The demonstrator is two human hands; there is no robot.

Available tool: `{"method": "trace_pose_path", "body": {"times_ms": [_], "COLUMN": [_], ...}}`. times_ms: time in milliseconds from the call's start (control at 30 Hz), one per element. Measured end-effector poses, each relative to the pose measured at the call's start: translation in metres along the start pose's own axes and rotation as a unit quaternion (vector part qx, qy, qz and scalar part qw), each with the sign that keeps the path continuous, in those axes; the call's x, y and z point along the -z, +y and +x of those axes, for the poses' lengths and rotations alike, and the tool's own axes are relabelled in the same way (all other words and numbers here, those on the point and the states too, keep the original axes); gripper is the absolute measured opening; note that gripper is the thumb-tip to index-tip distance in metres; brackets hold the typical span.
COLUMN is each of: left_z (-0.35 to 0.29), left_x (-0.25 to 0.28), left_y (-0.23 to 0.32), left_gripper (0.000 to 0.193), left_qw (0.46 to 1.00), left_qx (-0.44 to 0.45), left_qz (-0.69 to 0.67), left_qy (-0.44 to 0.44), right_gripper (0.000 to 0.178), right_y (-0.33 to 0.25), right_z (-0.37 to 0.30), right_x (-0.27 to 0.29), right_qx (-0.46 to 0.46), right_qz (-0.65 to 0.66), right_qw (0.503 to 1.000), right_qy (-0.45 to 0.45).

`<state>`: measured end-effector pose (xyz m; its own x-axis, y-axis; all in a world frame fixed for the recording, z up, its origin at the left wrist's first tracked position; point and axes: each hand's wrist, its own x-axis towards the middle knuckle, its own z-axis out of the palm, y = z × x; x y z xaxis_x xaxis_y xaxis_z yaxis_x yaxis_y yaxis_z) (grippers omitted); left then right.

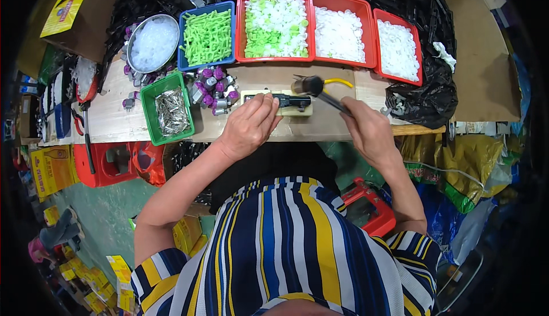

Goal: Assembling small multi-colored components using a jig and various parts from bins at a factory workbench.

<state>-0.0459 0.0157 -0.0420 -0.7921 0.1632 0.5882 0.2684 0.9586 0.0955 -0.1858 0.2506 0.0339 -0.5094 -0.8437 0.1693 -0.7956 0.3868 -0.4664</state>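
Observation:
My right hand [370,130] is wrapped round the handle of a hammer [309,86]. The hammer head is slightly blurred and hangs over the right end of a black plastic part [291,101]. That part lies lengthwise in a cream block [304,111] near the front edge of the table. With its fingers pressed together, my left hand [250,125] holds the left end of the black part down and hides it. Just behind the hammer lie yellow-handled pliers [338,81], partly covered by the head.
Behind the block stand a blue bin [182,59] of green pieces and red bins [274,59] of white and green pieces. A green bin [151,113] of metal pins, purple-and-silver parts [214,90] and a metal bowl [130,53] are at left. A black bag [423,102] lies right.

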Motion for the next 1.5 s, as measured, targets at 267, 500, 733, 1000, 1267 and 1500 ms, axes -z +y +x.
{"method": "trace_pose_path", "body": {"times_ms": [267,500,733,1000,1267,1500], "left_z": [0.000,0.001,0.001,-0.006,-0.002,-0.007], "left_x": [-0.002,-0.003,0.000,-0.016,-0.014,-0.016], "left_y": [-0.002,-0.001,0.021,0.048,0.047,0.048], "left_gripper": [0.035,0.035,0.038,0.039,0.035,0.035], "left_qw": [1.000,1.000,0.999,0.995,0.995,0.996], "left_qx": [0.002,0.003,0.046,0.090,0.072,0.055], "left_qz": [0.002,-0.002,0.022,0.035,0.055,0.070], "left_qy": [0.004,0.002,-0.003,-0.007,-0.028,0.011], "right_gripper": [0.048,0.046,0.054,0.047,0.043,0.042], "right_y": [0.001,0.008,0.006,-0.001,-0.018,-0.032], "right_z": [-0.008,-0.007,-0.006,0.002,0.036,0.041], "right_x": [-0.012,-0.024,-0.022,-0.011,-0.032,-0.021], "right_qx": [0.045,0.025,0.022,0.008,0.075,0.109], "right_qz": [-0.090,-0.065,-0.107,-0.075,-0.129,-0.020], "right_qw": [0.995,0.997,0.991,0.993,0.985,0.994], "right_qy": [-0.018,-0.042,-0.080,-0.089,-0.092,-0.005]}}
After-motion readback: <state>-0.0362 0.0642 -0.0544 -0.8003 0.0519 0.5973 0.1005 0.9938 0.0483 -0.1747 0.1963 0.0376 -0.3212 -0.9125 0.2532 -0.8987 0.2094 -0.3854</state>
